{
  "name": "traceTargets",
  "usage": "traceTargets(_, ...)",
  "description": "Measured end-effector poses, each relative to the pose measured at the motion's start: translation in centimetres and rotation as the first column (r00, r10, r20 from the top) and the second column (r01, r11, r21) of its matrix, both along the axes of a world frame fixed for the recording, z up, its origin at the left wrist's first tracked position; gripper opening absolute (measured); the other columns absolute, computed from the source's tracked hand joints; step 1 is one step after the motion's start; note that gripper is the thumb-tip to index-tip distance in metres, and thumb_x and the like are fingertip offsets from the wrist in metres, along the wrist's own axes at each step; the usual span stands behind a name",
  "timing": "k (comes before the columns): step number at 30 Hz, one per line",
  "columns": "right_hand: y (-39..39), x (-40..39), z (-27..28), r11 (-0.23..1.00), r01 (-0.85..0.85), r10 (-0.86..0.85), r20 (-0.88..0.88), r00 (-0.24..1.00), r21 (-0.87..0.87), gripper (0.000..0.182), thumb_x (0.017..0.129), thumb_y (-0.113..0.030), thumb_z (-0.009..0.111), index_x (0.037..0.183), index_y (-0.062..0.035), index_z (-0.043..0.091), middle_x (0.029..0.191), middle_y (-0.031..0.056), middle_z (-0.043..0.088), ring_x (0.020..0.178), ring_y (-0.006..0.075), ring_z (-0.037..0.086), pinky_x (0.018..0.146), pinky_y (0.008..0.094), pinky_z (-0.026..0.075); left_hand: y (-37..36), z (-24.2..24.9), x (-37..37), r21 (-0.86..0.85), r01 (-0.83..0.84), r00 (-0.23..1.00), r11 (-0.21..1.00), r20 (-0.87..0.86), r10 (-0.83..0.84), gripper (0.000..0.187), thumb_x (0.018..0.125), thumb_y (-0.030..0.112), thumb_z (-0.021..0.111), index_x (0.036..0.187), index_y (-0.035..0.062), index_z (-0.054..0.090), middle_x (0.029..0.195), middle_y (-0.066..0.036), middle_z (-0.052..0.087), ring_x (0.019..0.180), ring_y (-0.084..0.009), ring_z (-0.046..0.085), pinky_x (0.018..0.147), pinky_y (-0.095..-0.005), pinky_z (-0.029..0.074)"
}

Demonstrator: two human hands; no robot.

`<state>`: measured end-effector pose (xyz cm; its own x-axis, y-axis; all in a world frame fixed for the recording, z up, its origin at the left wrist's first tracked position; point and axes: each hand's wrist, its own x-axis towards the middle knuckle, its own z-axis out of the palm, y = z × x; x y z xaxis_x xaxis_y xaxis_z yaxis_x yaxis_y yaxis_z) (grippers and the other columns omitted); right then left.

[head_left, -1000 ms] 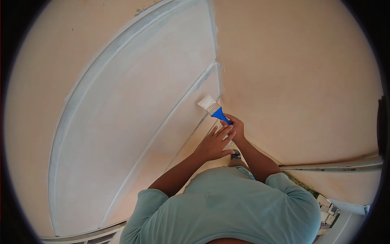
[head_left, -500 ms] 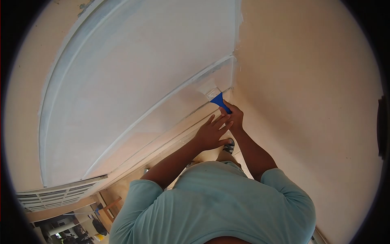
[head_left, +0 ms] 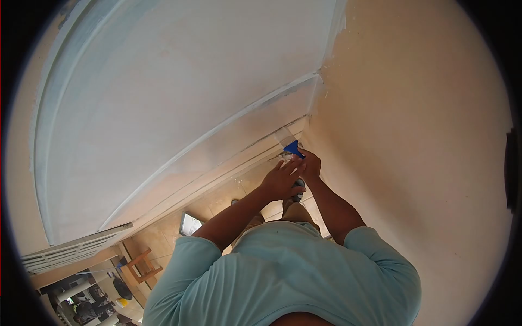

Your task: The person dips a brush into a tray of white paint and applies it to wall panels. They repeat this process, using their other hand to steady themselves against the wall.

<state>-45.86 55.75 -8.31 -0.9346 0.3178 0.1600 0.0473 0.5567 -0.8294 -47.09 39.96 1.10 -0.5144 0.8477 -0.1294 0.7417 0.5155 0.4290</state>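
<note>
A putty knife with a blue handle (head_left: 292, 148) and a wide, flat blade (head_left: 284, 136) is in my right hand (head_left: 311, 166), whose fingers are wrapped round the handle. Its blade points up and away, overlapping the lower part of the wall near the corner. My left hand (head_left: 279, 181) is just left of the right one, its fingers spread and their tips close to the handle's lower end. The whitish coated wall (head_left: 196, 81) rises to the left, with a long pale ridge running toward the corner.
A beige wall (head_left: 413, 136) stands close on my right. Below are floor tiles (head_left: 217, 202), pale debris (head_left: 284, 156) near the corner and my shoe (head_left: 298, 190). A white-topped object (head_left: 190, 224), a wooden stool (head_left: 142, 265) and a louvred panel (head_left: 76, 249) are toward the lower left.
The putty knife and both hands have come lower, the blade moving from the coated strip down toward the wall's base. My view has shifted, showing more floor and stool.
</note>
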Motion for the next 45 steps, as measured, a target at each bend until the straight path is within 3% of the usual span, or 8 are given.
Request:
traceTargets(9,0.0,-2.5,5.7,0.997,0.065,-0.066,0.017,0.998,0.029,0.034,0.085,-0.029,0.070,0.104,-0.0016,0.072,0.082,0.0175,0.071,0.079,0.0310,0.071,0.070,0.0356,0.054,-0.3,6.6,0.1,0.170,-0.036,0.995,0.985,-0.087,0.051,0.085,0.087,0.059,0.060,0.149,0.0075,0.033,0.155,-0.018,0.031,0.141,-0.0345,0.035,0.113,-0.0551,0.030)
traceTargets(11,0.6,-2.7,7.8,0.999,0.021,-0.024,0.056,0.998,0.048,0.036,0.087,-0.029,0.072,0.109,-0.0004,0.071,0.079,0.0118,0.072,0.071,0.0180,0.069,0.067,0.0317,0.053,-0.2,8.4,-0.4,0.191,0.027,0.980,0.981,-0.196,0.011,0.085,0.087,0.058,0.061,0.149,0.0068,0.034,0.154,-0.018,0.031,0.140,-0.0351,0.037,0.113,-0.0549,0.032)
traceTargets(18,0.7,0.0,18.0,0.990,0.110,-0.108,0.026,0.994,-0.088,0.035,0.087,-0.022,0.073,0.112,0.0022,0.069,0.071,0.0079,0.068,0.066,0.0119,0.062,0.061,0.0275,0.049,0.2,13.9,1.6,0.282,0.144,0.966,0.948,-0.249,-0.072,0.085,0.085,0.051,0.067,0.149,0.0052,0.033,0.155,-0.019,0.030,0.142,-0.0343,0.034,0.114,-0.0526,0.030)
traceTargets(20,0.6,0.4,19.8,0.940,0.124,-0.140,-0.028,0.990,-0.318,0.033,0.087,-0.017,0.074,0.112,0.0041,0.069,0.072,0.0042,0.066,0.065,0.0082,0.056,0.061,0.0243,0.047,0.6,14.6,1.8,0.345,0.187,0.942,0.920,-0.330,-0.068,0.085,0.084,0.052,0.067,0.147,0.0054,0.036,0.154,-0.019,0.031,0.141,-0.0349,0.035,0.114,-0.0521,0.030)
traceTargets(25,0.4,1.4,20.6,0.937,0.134,-0.176,-0.102,0.979,-0.324,0.033,0.087,-0.013,0.073,0.114,0.0048,0.068,0.078,0.0005,0.065,0.067,0.0055,0.053,0.062,0.0212,0.045,0.0,16.6,3.0,0.367,0.249,0.914,0.896,-0.396,-0.091,0.081,0.083,0.053,0.067,0.144,0.0059,0.041,0.153,-0.018,0.034,0.141,-0.0343,0.035,0.114,-0.0524,0.031)
traceTargets(36,-0.8,1.0,15.2,0.839,0.049,-0.233,-0.276,0.932,-0.541,0.032,0.087,-0.011,0.075,0.116,0.0015,0.068,0.085,-0.0006,0.065,0.073,0.0042,0.054,0.066,0.0194,0.045,-0.1,12.5,2.7,0.232,0.258,0.912,0.938,-0.380,-0.157,0.081,0.084,0.059,0.062,0.145,0.0086,0.043,0.154,-0.016,0.033,0.143,-0.0324,0.033,0.115,-0.0535,0.028)
traceTargets(38,-0.8,0.7,13.2,0.942,0.073,-0.170,-0.279,0.945,-0.328,0.033,0.088,-0.012,0.075,0.118,0.0007,0.068,0.085,0.0015,0.066,0.074,0.0050,0.055,0.067,0.0209,0.047,-0.3,11.5,2.7,0.167,0.194,0.938,0.967,-0.320,-0.133,0.082,0.085,0.060,0.061,0.147,0.0100,0.041,0.155,-0.016,0.032,0.143,-0.0324,0.033,0.115,-0.0536,0.028)
traceTargets(45,-0.7,1.6,6.8,0.935,0.017,-0.052,-0.090,0.995,-0.354,0.030,0.091,-0.004,0.069,0.121,-0.0025,0.067,0.084,0.0024,0.065,0.072,0.0064,0.057,0.069,0.0231,0.050,-0.7,8.8,2.5,0.060,0.146,0.971,0.987,-0.199,-0.132,0.081,0.086,0.059,0.061,0.148,0.0119,0.038,0.155,-0.014,0.032,0.143,-0.0326,0.032,0.115,-0.0539,0.028)
